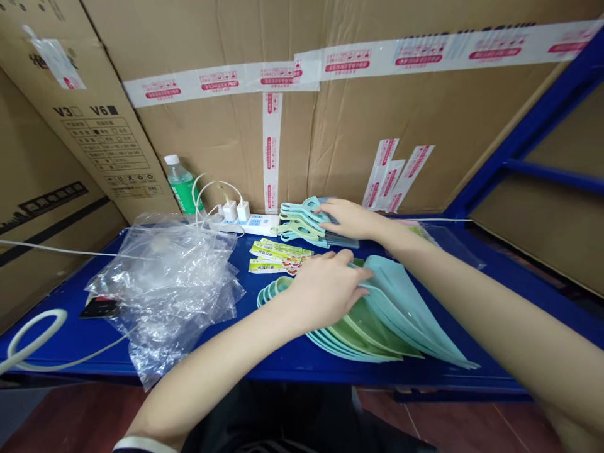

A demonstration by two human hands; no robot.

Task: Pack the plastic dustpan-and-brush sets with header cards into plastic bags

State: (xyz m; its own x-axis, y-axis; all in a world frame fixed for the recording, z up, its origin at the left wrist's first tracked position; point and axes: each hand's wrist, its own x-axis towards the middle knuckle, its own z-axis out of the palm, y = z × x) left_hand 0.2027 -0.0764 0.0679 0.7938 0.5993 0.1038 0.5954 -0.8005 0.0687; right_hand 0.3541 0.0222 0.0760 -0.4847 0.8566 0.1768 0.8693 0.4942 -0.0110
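Nested dustpans (396,292) in light blue and green lie on the blue table, their ring handles to the left. My left hand (330,283) is closed on the raised edge of an upper light blue dustpan. Farther back, small hand brushes (304,223) with light blue and green handles and dark bristles are piled up. My right hand (349,219) curls its fingers and thumb round a light blue brush on top of that pile. Printed yellow-green paper labels (271,258) lie between the brushes and the dustpan handles.
Crumpled clear plastic bags (174,277) cover the table's left part. Behind them stand a green-labelled bottle (182,185) and a white power strip (259,224) with plugged-in chargers. Large taped cardboard boxes (212,138) wall the back. A blue metal frame (523,126) rises at right.
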